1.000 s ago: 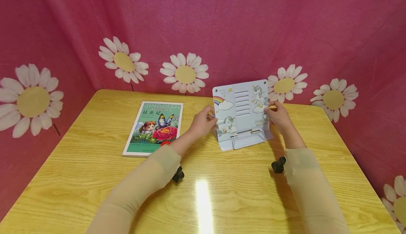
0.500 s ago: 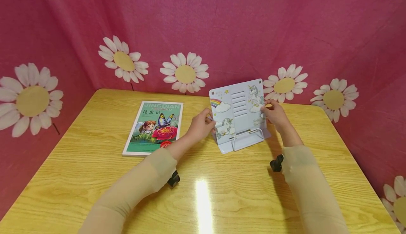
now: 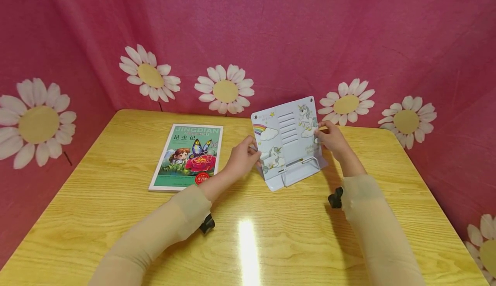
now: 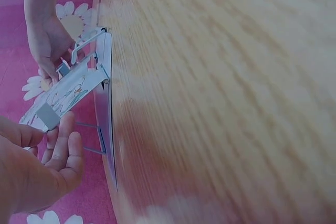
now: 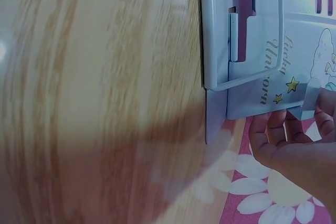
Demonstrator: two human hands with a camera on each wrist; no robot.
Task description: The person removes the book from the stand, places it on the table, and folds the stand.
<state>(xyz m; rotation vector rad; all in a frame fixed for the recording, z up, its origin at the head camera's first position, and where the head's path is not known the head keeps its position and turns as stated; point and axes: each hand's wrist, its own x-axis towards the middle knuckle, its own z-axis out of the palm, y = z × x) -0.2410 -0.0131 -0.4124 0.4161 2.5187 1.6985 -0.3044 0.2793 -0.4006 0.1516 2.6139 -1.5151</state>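
A pale lilac-white book stand (image 3: 288, 148) with unicorns, a rainbow and slots stands tilted back on the table, its wire page holder (image 3: 301, 170) at the front. My left hand (image 3: 243, 159) holds its left edge; in the left wrist view, thumb and fingers close around the small side tab (image 4: 48, 115). On the opposite edge, my right hand (image 3: 334, 141) grips the stand near the unicorn print. The right wrist view has that hand's thumb and fingers at another bent tab (image 5: 311, 95). Behind the panel, thin wire legs (image 4: 90, 149) reach down to the base plate.
Left of the stand, a green-covered children's book (image 3: 187, 156) with a butterfly and a red flower lies flat on the wooden table (image 3: 286, 234). A pink curtain (image 3: 248, 27) printed with daisies hangs right behind the table's back edge.
Both hands have slid the book stand a little to the left and turned it, its left side coming nearer to me. The book has stayed in place.
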